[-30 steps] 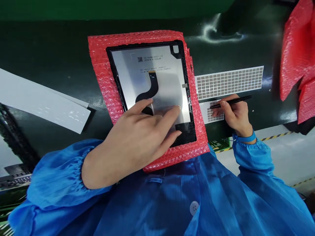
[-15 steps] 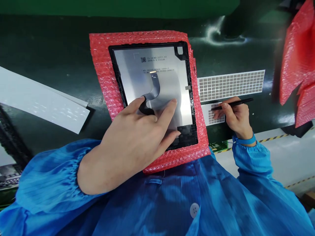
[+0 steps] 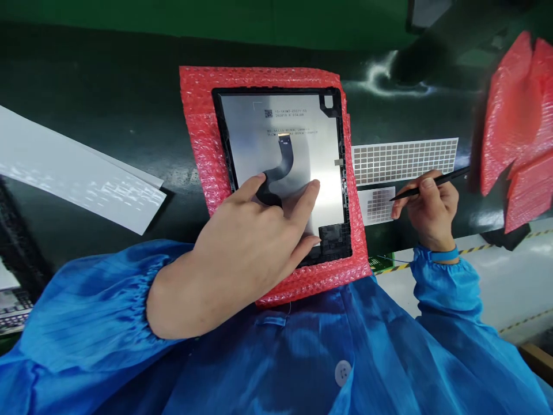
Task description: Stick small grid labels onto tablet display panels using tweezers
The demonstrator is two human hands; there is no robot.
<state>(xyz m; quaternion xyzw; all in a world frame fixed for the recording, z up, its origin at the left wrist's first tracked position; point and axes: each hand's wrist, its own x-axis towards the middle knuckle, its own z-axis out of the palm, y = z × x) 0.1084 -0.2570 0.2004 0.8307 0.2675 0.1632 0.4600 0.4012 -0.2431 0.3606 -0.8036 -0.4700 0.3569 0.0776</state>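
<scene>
A silver rectangular panel (image 3: 323,155) lies on red bubble wrap (image 3: 204,155) near the dark-green tabletop's (image 3: 121,98) front edge; pressure from the left hand's (image 3: 242,248) spread fingers could crease its curved black cable (image 3: 286,157). The right hand's (image 3: 432,210) fingers clamp a slim black pointed tool (image 3: 409,192).

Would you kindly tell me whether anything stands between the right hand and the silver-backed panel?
Nothing upright is visible. Beyond the black tool in the right hand, only flat things lie on the way to the silver-backed panel: the small gridded sheet and the right margin of the red bubble wrap.
</scene>
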